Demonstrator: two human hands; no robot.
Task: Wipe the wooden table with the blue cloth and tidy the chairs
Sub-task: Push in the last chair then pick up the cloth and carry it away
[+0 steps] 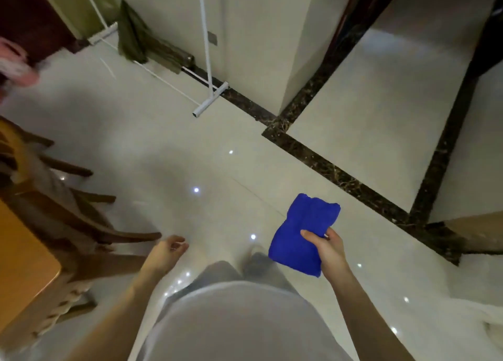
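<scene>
My right hand (328,247) grips a folded blue cloth (302,232) at waist height over the pale tiled floor. Its thumb lies across the top of the cloth. My left hand (168,249) hangs free with loosely curled fingers and holds nothing, just right of a wooden chair (81,224). The corner of the wooden table (24,265) shows at the left edge, with the chair standing against it. A second wooden chair (24,148) stands farther back on the left, blurred.
A white rack foot and pole (209,99) stand by the wall ahead, with an olive cloth (133,39) hanging nearby. A white wall corner (283,61) juts out centre-top. Dark marble strips (340,172) cross the glossy floor. Something pink (13,66) is at the far left.
</scene>
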